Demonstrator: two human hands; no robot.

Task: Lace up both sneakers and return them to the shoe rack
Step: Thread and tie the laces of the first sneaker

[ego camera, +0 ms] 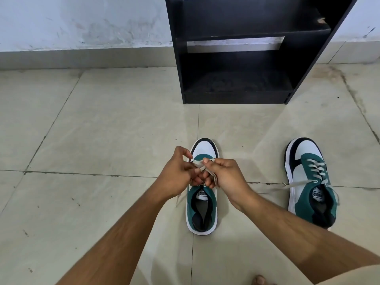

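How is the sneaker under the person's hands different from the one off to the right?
The near sneaker has both hands on it: the left hand and right hand pinch its lace above the tongue. The far sneaker is untouched, its lace threaded through the eyelets, with loose ends trailing onto the floor. The near one points straight ahead; the far one is slightly angled. Both are green, white and navy, standing upright before the black shoe rack.

The tongue label (203, 194) of the middle sneaker (202, 212) carries the word "PUMA", seen upside down in white on a dark patch. The tongue label (317, 194) of the right-hand sneaker (310, 182) bears the same "PUMA" word, also upside down.
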